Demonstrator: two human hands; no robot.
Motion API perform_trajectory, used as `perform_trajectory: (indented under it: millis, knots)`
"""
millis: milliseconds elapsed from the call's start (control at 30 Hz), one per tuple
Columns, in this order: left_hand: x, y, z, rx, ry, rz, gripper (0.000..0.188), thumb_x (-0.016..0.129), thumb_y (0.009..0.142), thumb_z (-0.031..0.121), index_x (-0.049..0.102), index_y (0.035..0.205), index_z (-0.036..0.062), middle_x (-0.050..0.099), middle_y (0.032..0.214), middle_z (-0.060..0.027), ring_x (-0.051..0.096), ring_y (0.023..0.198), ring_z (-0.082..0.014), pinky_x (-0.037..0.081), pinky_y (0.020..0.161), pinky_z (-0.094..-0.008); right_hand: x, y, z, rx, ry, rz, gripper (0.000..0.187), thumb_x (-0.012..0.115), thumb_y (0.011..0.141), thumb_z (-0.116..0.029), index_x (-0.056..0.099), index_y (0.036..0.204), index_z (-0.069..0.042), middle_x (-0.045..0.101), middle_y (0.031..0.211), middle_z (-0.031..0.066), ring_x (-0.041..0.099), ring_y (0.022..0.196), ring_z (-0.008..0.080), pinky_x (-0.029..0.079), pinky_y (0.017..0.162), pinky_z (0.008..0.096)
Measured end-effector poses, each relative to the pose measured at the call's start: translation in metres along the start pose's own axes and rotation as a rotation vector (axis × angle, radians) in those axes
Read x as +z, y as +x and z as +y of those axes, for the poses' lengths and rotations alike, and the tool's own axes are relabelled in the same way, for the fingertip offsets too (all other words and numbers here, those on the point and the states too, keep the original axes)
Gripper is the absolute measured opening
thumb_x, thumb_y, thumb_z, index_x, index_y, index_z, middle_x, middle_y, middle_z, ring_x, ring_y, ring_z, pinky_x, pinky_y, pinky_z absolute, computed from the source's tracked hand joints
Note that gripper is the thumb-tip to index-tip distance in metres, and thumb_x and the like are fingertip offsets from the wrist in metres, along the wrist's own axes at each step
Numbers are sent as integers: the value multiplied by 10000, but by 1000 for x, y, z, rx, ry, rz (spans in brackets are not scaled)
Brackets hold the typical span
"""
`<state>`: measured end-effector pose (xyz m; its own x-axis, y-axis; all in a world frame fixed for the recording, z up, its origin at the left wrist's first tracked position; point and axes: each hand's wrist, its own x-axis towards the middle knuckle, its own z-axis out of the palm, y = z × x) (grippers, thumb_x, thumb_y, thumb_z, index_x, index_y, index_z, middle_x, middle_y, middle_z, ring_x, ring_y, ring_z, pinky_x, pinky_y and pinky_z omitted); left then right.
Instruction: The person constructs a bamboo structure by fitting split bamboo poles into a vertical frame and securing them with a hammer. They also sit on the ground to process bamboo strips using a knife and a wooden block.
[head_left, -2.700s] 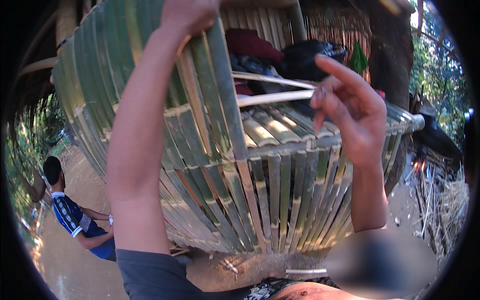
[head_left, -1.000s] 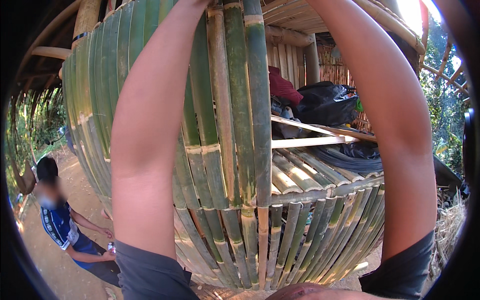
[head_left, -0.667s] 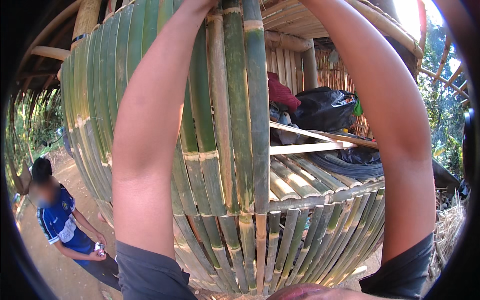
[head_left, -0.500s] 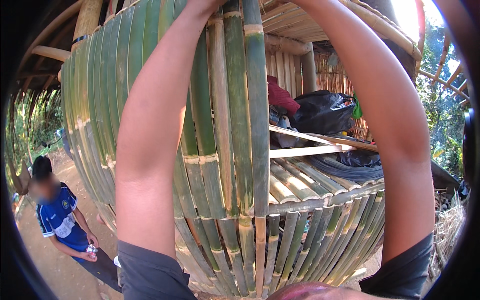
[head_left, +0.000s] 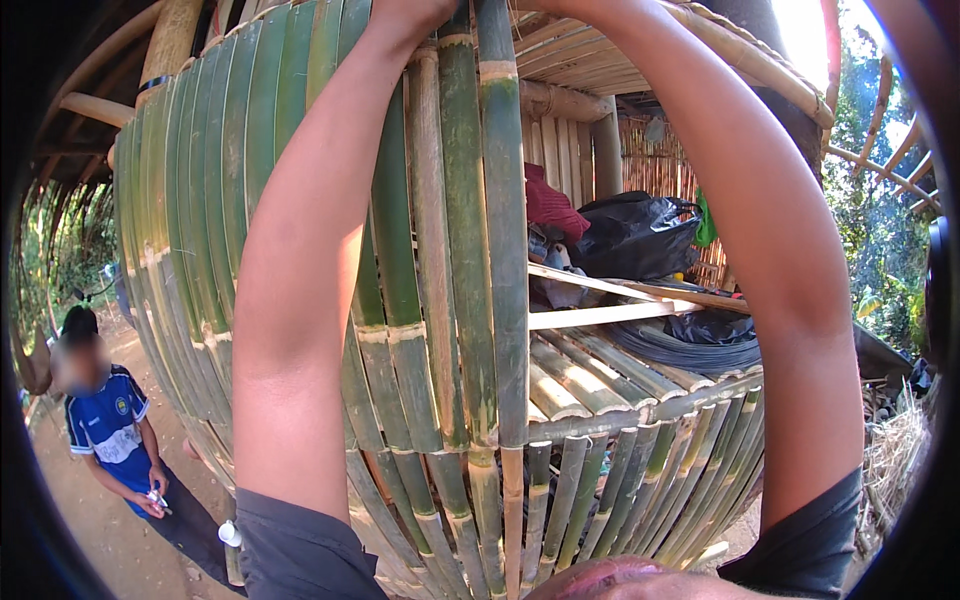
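Bystander in blue (head_left: 108, 430) stepped closer, both arms raised against bamboo slat wall (head_left: 470, 250), grips out of frame

Two raised forearms (head_left: 300, 330) crossed the view. One panel of green bamboo slats (head_left: 460, 250) stood before them. Behind it lay one black plastic bag (head_left: 635, 235), one dark red cloth (head_left: 552, 208) and two pale loose slats (head_left: 610, 305). One other person (head_left: 110, 430) stood at the left.

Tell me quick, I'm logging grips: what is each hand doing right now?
Left hand: up against the bamboo slats, fingers cut off; grip cannot be told.
Right hand: beyond the top edge, not visible.
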<state>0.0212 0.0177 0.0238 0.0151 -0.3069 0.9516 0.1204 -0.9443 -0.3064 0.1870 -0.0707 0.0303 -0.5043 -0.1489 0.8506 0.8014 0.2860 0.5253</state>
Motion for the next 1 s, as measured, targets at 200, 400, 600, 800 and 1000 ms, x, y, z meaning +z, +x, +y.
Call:
perform_trajectory:
  millis: [200,400,600,800,1000]
  knots:
    - [2,-5,10,27,121,66,350,866,787,145,663,1041,17,760,922,-106,729,842,-168,556,752,-302,0,-1,0,-46,-5,3,176,715,805,-118,791,945,-45,694,840,252,708,830,416,565,751,467]
    - [11,-10,5,42,73,133,336,863,789,158,667,1023,18,759,899,-118,730,830,-166,558,735,-310,4,-4,1,-71,-90,45,120,707,791,-109,761,837,-13,687,814,242,692,803,426,554,729,483]
    - [3,-6,9,4,98,94,309,858,793,154,673,999,17,758,878,-120,725,800,-158,550,706,-300,13,-5,3,-146,-18,122,120,687,799,-115,745,800,-10,684,828,234,681,808,428,548,727,486]
    - [2,-3,3,74,85,56,207,837,802,126,681,888,21,738,806,-95,696,738,-133,536,667,-290,11,-2,7,-194,-95,41,151,674,808,-143,741,803,-8,684,831,229,675,810,438,544,727,497]
    - [15,2,10,5,167,94,199,833,753,102,699,881,30,735,788,-85,692,716,-131,544,656,-294,1,-30,12,-132,-50,181,317,658,816,-166,744,1071,1,709,863,248,691,813,450,552,749,498]
